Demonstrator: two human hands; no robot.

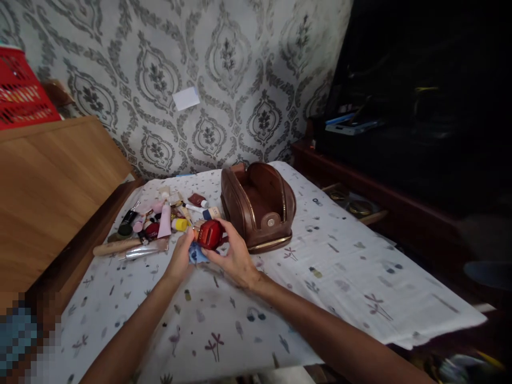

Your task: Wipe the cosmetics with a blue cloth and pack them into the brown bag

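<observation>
A: Left edge, quick. What's there?
B: Red basket (28,88) on a wooden panel (52,170). Then a loose cosmetics heap on patterned cloth (340,298): tan stick (116,247), pink tube (165,221), yellow cap (180,224).

A: Left grip?
B: Left grip (182,257) is at the red bottle's (210,235) left end, partly covering the heap. Can't tell whether it pinches.

A: Bottle's where?
B: Between both hands, over the cloth, just left of the brown bag (236,200). Right grip (236,260) pinches it, thumb below, fingers above.

A: In the way?
B: Bag, upright, unzipped, right behind the right grip. Farther right, a pulled-out drawer (374,216).

A: Writing?
B: Pale lettering on the bottle, too blurred. Tube's unreadable too.
</observation>
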